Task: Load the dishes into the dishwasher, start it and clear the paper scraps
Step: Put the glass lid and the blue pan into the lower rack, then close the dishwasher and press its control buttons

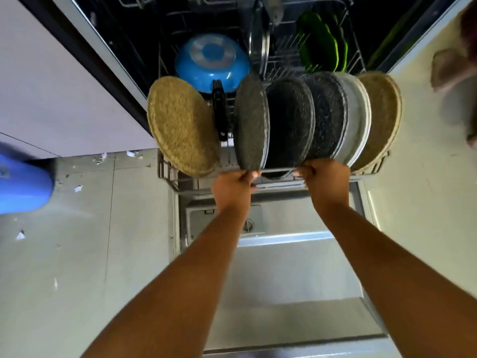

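We log a pale cabinet front (64, 81) with a dark edge across the upper left of the frame. Below it we see light grey floor tiles (77, 254) with thin joints. A blurred blue object (23, 187) sits at the left edge.

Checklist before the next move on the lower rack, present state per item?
1. Left hand and right hand grip the rack front rail: ok.
2. Door fully down under rack: ok.
3. Plates standing on edge: ok.
4. Pan handle inside rack outline: ok.
5. Tub behind the rack free of obstructions: cannot tell, too dark.
6. Paper scraps cleared: not ok, several lie left of the door.
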